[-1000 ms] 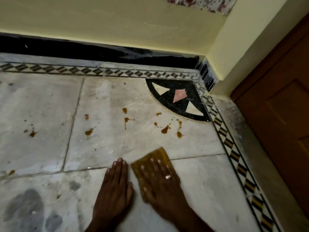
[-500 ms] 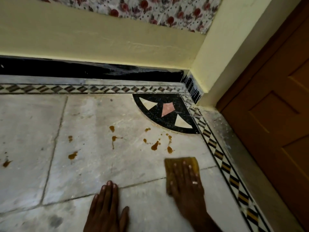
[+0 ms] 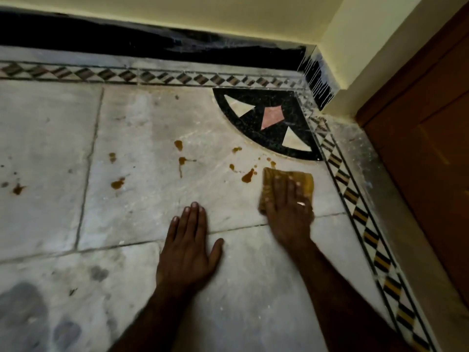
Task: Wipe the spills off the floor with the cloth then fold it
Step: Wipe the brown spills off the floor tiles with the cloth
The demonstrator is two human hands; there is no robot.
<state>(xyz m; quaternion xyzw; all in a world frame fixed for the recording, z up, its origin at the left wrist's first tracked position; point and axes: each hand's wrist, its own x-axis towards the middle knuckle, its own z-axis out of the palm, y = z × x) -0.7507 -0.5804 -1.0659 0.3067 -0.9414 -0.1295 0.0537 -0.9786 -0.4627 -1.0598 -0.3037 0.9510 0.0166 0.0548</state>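
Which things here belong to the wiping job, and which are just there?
Job: yellow cloth, brown spills, right hand pressing the cloth, marble floor.
Just there: left hand resting on the floor, wooden door, black corner inlay, patterned border.

A single view is given, taken by a wide-angle camera worn on the head. It is aimed forward and steeply down at the marble floor (image 3: 142,214), which is seen from close above. The left hand (image 3: 187,252) and right hand (image 3: 286,212) are shown with their forearms crossing the lower edge. The wall corner (image 3: 332,29) is framed at upper right, the wooden door (image 3: 431,161) cut by the right edge.
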